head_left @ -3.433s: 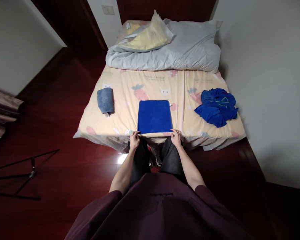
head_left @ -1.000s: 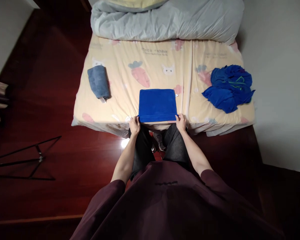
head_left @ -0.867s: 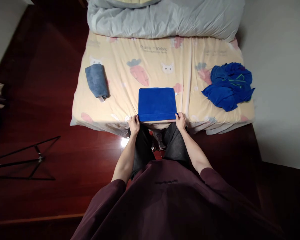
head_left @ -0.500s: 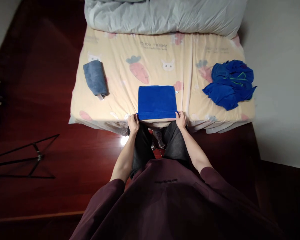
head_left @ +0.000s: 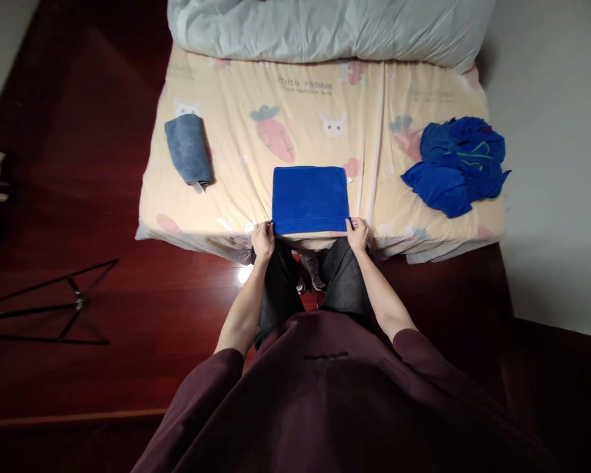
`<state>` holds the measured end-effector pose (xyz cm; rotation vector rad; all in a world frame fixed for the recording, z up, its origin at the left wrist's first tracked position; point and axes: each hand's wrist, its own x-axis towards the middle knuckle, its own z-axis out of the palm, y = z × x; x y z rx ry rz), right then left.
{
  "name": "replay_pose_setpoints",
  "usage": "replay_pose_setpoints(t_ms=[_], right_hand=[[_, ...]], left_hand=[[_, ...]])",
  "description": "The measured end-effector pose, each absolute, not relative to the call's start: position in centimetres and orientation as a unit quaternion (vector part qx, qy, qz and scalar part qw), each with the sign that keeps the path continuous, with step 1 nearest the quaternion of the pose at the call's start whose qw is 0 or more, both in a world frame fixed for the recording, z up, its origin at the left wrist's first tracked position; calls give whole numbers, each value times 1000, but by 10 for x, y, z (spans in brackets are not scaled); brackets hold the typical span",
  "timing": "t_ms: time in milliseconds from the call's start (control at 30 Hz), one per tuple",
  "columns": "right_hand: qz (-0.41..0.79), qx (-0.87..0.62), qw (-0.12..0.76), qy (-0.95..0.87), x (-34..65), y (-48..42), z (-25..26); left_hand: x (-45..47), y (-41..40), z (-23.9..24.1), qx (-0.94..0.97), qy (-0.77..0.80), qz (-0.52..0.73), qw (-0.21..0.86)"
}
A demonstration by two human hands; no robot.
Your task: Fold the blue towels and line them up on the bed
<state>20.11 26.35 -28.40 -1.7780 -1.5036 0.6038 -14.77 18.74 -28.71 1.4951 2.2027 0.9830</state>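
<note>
A blue towel [head_left: 310, 194] lies flat as a rectangle at the front edge of the bed, its near edge turned over in a narrow strip. My left hand [head_left: 263, 240] pinches the near left corner of that strip. At the near right corner, my right hand [head_left: 357, 234] has its fingers closed on the cloth in the same way. A small white tag pokes out at the towel's right side. Both hands rest at the mattress edge, just above my knees.
On the bed [head_left: 226, 151], a rolled grey-blue towel [head_left: 189, 150] lies left and a crumpled blue cloth pile [head_left: 458, 164] right. A pale quilt [head_left: 325, 29] is bunched behind. Black tripod legs [head_left: 73, 302] stand on the floor at left; a wall [head_left: 561, 164] rises at right.
The view has shifted very slightly. Both hands keep their hold on the blue towel's near corners, and the towel looks nearly the same.
</note>
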Motion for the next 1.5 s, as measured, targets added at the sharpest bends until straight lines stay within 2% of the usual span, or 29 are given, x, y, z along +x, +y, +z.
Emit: replay_pose_setpoints(t_ms=[333,600,800,1067,1267,1500], right_hand=[[235,-695,349,-583,199,263,-276],[233,-700,335,-586,198,264,-276],[219,-695,336,-597,198,263,-279],[106,-617,376,-683,201,255,-270],[140,-541,312,-768,201,249,-264],[181,-554,275,-765,202,252,-261]], left_hand=[[-144,178,-274,560,735,369,102],[-142,178,-271,688,626,326,169],[-141,185,-279,679,640,313,176],[-143,187,-282,668,638,339,179],[-142,190,-287,640,646,371,188],[-143,194,-288,600,658,410,199]])
